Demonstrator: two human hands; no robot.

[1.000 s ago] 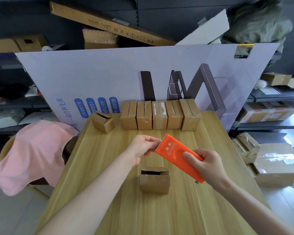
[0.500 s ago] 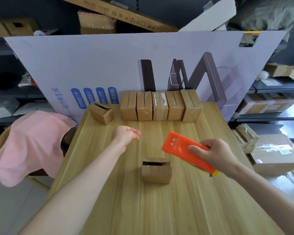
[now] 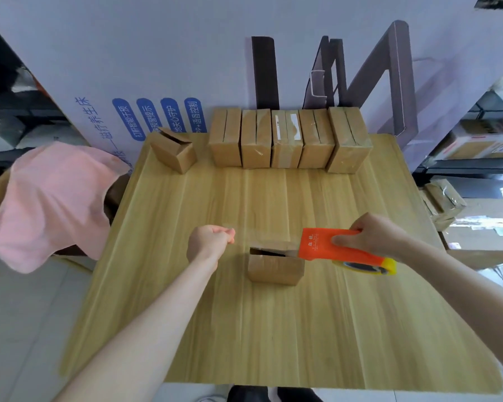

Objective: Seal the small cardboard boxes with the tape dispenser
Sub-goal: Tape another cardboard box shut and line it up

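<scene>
On the pale, straight-grained wooden bench (image 3: 273,329), the nearest thing is a small brown cardboard box (image 3: 275,266), standing a little right of the middle. Its top flaps are not quite closed, and the dark slit between them hides whatever is inside. The left hand (image 3: 211,242) hangs just left of the box with its fingers curled, pinching the end of a faint, clear strip of tape (image 3: 262,235). The strip seems to run across above the box to the tape dispenser (image 3: 325,245). The right hand (image 3: 373,235) grips this flat orange plastic tool from above. Its front edge is at the box's right top corner, and a yellow-cored tape roll (image 3: 360,266) sits beneath its rear. The dispenser carries small pale lettering, too small to read. At the far edge of the bench, five closed boxes (image 3: 286,140) stand side by side, touching. Glossy tape runs over their seams, and the middle one bears white label strips. Left of them, a sixth box (image 3: 173,150) sits tilted with its flaps raised and its inside out of sight. Behind leans a large white board (image 3: 157,53) printed with blue Chinese writing, including "养生床" and "语音控制" in white on blue ovals. A soft pink cloth (image 3: 50,204) is draped over something off the left side of the bench.
</scene>
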